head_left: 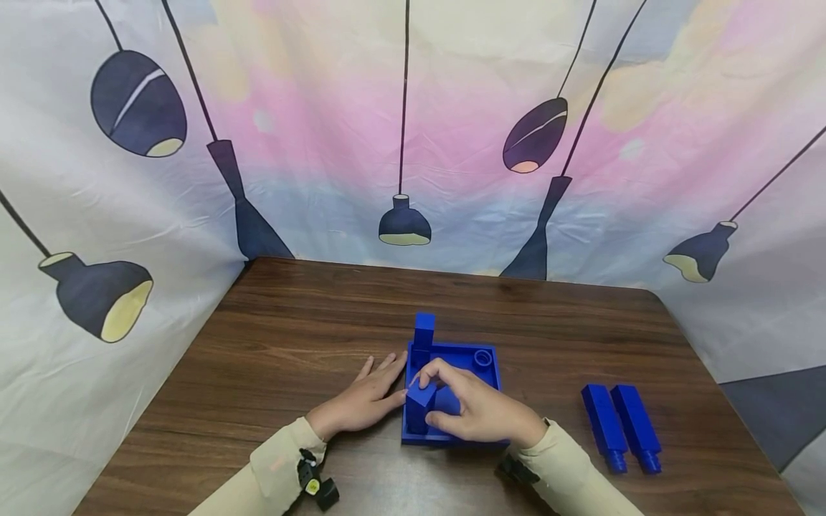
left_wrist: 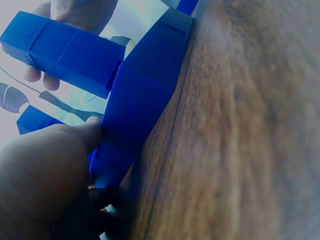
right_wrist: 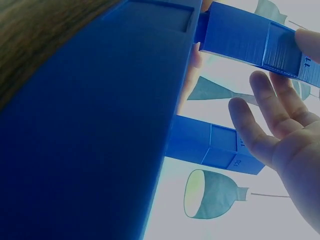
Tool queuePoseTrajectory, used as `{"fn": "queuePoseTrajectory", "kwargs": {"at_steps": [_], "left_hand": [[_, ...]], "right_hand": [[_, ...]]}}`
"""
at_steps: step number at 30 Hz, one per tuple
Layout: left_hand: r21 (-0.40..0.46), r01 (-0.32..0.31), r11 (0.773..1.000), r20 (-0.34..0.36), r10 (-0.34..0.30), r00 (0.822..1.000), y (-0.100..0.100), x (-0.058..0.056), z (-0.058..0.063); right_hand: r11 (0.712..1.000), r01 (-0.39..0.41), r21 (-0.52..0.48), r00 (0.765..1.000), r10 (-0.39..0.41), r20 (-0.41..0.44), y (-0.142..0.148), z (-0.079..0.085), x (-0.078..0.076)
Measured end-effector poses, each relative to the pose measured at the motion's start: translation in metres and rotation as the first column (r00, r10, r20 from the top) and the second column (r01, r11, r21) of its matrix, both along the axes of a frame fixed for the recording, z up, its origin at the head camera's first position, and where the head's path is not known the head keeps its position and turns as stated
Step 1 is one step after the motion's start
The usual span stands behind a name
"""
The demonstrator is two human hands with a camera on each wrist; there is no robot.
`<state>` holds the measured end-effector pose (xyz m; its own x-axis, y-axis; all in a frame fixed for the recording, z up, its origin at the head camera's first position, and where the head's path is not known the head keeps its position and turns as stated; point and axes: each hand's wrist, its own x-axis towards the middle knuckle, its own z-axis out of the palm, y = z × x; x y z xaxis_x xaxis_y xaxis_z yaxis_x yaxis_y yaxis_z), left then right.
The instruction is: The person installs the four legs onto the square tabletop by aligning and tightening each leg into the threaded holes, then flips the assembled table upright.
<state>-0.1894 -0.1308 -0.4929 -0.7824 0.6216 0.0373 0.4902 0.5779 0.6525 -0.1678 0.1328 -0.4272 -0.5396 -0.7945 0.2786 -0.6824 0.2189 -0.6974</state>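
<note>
A shallow blue tray (head_left: 454,440) with raised edges lies on the table. At its front left corner a square blue post (head_left: 419,414) stands upright, and my right hand (head_left: 482,410) pinches it near the top between thumb and fingers. In the right wrist view a narrow neck shows between this post (right_wrist: 237,35) and the tray (right_wrist: 95,120). Flat on the table, my left hand (head_left: 356,407) has its fingers spread and its thumb touching the tray's left side. Another blue post (head_left: 424,331) rises from the back left corner. A round socket (head_left: 482,358) shows at the back right.
Two more blue posts, a left one (head_left: 604,423) and a right one (head_left: 635,423) with threaded-looking ends, lie side by side on the wooden table (head_left: 310,315) to the right. A curtain (head_left: 335,107) printed with lamps hangs behind the table.
</note>
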Motion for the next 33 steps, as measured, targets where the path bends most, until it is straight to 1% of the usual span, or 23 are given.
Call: {"fn": "queuePoseTrajectory", "kwargs": {"at_steps": [10, 27, 33], "left_hand": [[0.002, -0.001, 1.0, 0.002, 0.001, 1.0, 0.0001, 0.0005, -0.0002], [-0.003, 0.001, 1.0, -0.002, -0.001, 1.0, 0.0004, 0.0002, 0.0005], [0.001, 0.001, 1.0, -0.003, -0.001, 1.0, 0.0003, 0.0003, 0.0002]], "right_hand": [[1.0, 0.011, 0.007, 1.0, -0.011, 0.002, -0.0009, 0.002, 0.0015], [1.0, 0.004, -0.006, 1.0, -0.003, 0.009, -0.0014, 0.0012, 0.0014], [1.0, -0.005, -0.016, 1.0, 0.005, -0.012, -0.0009, -0.0006, 0.0012]]}}
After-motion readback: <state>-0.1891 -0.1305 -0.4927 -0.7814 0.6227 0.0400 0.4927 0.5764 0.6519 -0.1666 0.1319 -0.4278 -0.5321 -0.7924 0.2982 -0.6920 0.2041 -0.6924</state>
